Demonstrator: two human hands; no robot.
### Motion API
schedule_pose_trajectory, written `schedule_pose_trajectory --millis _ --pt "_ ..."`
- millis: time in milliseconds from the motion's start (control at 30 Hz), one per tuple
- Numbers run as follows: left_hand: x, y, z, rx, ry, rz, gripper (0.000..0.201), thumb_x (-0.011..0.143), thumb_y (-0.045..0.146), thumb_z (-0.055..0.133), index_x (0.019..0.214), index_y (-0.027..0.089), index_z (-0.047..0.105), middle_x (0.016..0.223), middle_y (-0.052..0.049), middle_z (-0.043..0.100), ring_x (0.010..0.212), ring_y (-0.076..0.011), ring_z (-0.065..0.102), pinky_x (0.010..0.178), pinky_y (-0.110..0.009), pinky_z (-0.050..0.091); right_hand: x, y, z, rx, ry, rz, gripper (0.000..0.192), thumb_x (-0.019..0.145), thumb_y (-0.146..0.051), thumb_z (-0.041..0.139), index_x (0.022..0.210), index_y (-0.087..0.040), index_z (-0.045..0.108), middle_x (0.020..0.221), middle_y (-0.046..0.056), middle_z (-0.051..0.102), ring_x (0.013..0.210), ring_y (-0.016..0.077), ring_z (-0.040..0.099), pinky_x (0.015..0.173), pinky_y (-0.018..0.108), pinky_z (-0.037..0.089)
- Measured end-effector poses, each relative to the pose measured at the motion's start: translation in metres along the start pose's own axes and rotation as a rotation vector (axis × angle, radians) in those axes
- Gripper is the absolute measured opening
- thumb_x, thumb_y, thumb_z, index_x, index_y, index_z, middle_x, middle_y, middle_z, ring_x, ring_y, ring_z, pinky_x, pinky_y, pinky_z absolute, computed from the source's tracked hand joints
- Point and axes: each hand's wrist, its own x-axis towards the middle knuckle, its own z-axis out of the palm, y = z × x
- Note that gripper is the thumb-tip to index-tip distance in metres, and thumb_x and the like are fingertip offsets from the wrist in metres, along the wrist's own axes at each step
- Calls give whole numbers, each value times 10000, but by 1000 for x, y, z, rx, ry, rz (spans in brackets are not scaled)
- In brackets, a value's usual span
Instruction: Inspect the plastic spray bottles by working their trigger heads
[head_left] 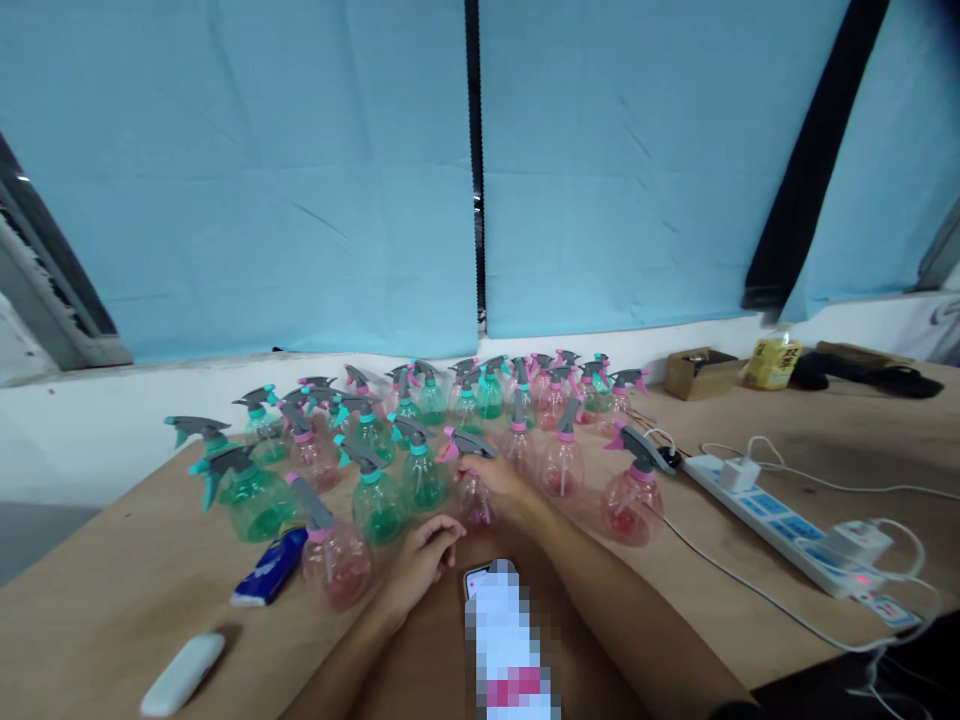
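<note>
My right hand (489, 474) is closed round the neck of a pink spray bottle (477, 508), just under its grey trigger head. The bottle stands upright on the table. My left hand (429, 556) rests in front and to the left of it, fingers loosely curled with nothing visible in them. Green spray bottles (379, 510) stand just beyond my left hand. Closer to the left, a pink spray bottle (337, 568) leans its head away from me. Another pink spray bottle (634, 505) stands to the right of my right forearm.
Several more green and pink bottles crowd the table (112, 570) toward the wall. A phone (480, 580) lies between my forearms, partly blurred out. At left are a blue packet (274, 568) and a white case (184, 675). A power strip (780, 525) with cables runs along the right.
</note>
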Motion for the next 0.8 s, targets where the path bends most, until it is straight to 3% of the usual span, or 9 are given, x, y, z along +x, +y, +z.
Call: schedule_pose_trajectory --millis 133,200,367,500,700,800 --pt "0 -1 -1 7 -17 6 364 773 536 566 831 182 627 543 60 498 438 -80 355 436 -205 211 4 15 0 -141 244 -53 354 753 -201 522 1074 -223 670 796 -4 658 656 136 563 667 267 496" --pt "1 0 -1 9 -22 15 366 771 538 567 824 181 624 540 61 498 434 -79 358 432 -204 214 2 17 0 -209 299 -113 377 799 -236 537 1167 -223 618 902 20 660 702 141 565 709 280 505" --pt "2 -1 0 -6 -26 32 368 787 536 543 824 177 616 533 62 500 412 -71 341 422 -202 210 -12 19 -8 -413 156 -261 601 825 -202 538 1403 -232 380 984 33 614 832 168 577 869 331 488" --pt "2 -2 0 -19 -29 37 378 804 539 522 849 177 622 534 58 500 419 -77 358 415 -198 218 -14 29 -13 -491 132 -337 688 804 -163 515 1433 -181 238 1233 113 515 1114 217 534 1023 401 414" --pt "1 1 0 -5 -30 42 403 815 562 517 849 174 622 539 55 503 422 -75 358 412 -195 219 -8 44 -5 -773 297 -293 606 890 -384 560 1388 -132 323 1260 180 476 1236 300 452 1067 502 357" --pt "0 3 1 1 -34 43 393 816 551 518 846 172 621 538 57 503 417 -69 351 412 -191 219 -6 45 0 -774 353 -277 586 920 -382 530 1420 -147 333 1304 182 493 1277 296 442 1087 487 352"
